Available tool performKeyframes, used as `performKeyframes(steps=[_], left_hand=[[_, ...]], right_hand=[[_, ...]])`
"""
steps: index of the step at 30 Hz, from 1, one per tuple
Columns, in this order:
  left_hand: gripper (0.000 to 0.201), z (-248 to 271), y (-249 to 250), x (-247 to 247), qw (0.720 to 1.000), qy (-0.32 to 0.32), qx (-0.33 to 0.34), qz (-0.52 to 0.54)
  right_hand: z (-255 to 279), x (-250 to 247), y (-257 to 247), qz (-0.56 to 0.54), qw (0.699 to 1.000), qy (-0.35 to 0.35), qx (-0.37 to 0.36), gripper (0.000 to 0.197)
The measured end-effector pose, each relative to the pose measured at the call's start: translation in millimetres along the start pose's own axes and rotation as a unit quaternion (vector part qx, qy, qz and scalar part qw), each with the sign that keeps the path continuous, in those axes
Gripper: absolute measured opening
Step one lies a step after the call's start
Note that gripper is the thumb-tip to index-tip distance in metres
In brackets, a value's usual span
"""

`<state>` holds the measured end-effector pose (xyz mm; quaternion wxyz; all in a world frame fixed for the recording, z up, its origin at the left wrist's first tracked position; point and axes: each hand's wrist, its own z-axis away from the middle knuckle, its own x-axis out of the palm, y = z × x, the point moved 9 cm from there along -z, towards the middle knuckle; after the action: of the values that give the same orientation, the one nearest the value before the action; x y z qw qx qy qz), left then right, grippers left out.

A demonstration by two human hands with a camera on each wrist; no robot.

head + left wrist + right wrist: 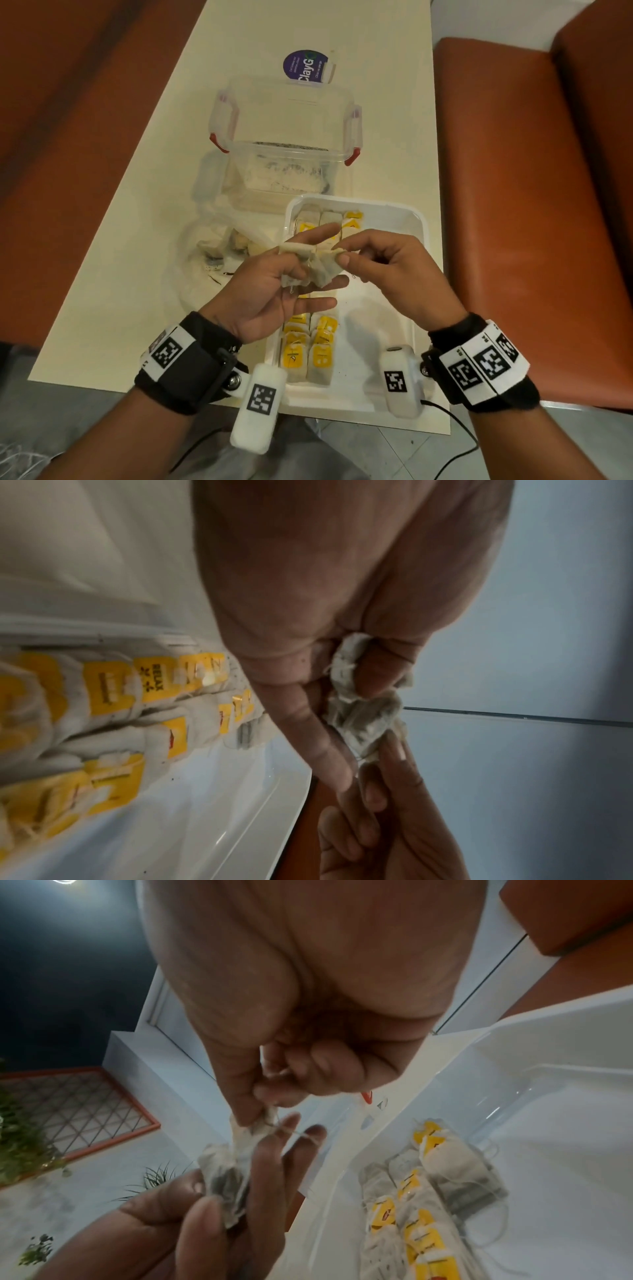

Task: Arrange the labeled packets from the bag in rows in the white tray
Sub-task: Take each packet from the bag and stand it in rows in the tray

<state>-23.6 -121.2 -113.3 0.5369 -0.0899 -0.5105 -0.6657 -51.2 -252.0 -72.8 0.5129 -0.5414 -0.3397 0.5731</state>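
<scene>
Left hand [274, 287] lies palm-up above the white tray [404, 219], fingers loosely curled under a crumpled tea bag [322, 270]; right hand [390, 270] pinches that bag's top between thumb and forefinger. Labeled tea bags [308, 349] lie in rows beneath the fingers.

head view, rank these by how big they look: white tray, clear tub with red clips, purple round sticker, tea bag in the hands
1. white tray and clear tub: close in size, and the tray sits nearer the camera, so unranked
2. tea bag
3. purple sticker, farthest away, so only slightly smaller
</scene>
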Motion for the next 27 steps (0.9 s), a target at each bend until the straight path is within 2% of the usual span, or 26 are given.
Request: performKeyframes(steps=[7,10,12,15,22,24,27], left_hand=[[0.042,-0.6,-4.1,7.7,0.997,-0.011,-0.024,0.067],[0.050,-6.9,-9.3,5.4,0.995,0.016,-0.050,0.080],[0.042,-10.8,-11.5,5.1,0.994,0.035,-0.065,0.076],[0.030,-13.5,-13.8,4.3,0.993,0.065,-0.075,0.063],[0.018,-15.8,-5.9,1.9,0.996,0.084,-0.028,-0.004],[0.023,-17.0,-3.9,2.9,0.995,0.086,-0.006,-0.041],[0.025,-17.6,-2.4,4.7,0.991,0.095,0.022,-0.093]], right_hand=[[4.3,-1.7,-13.3,-0.052,0.999,-0.013,-0.003,0.011],[4.4,-3.3,-16.6,-0.095,0.995,-0.003,0.005,0.010],[3.8,-7.6,-16.1,-0.114,0.993,0.013,0.009,0.016],[1.1,-14.5,-11.4,-0.111,0.993,0.027,0.007,0.014],[-1.1,-22.7,-4.7,-0.116,0.993,0.020,0.023,0.038],[-0.9,-23.5,1.0,-0.137,0.989,0.029,0.038,0.037],[1.2,-22.5,8.0,-0.152,0.986,0.036,0.059,0.025]])
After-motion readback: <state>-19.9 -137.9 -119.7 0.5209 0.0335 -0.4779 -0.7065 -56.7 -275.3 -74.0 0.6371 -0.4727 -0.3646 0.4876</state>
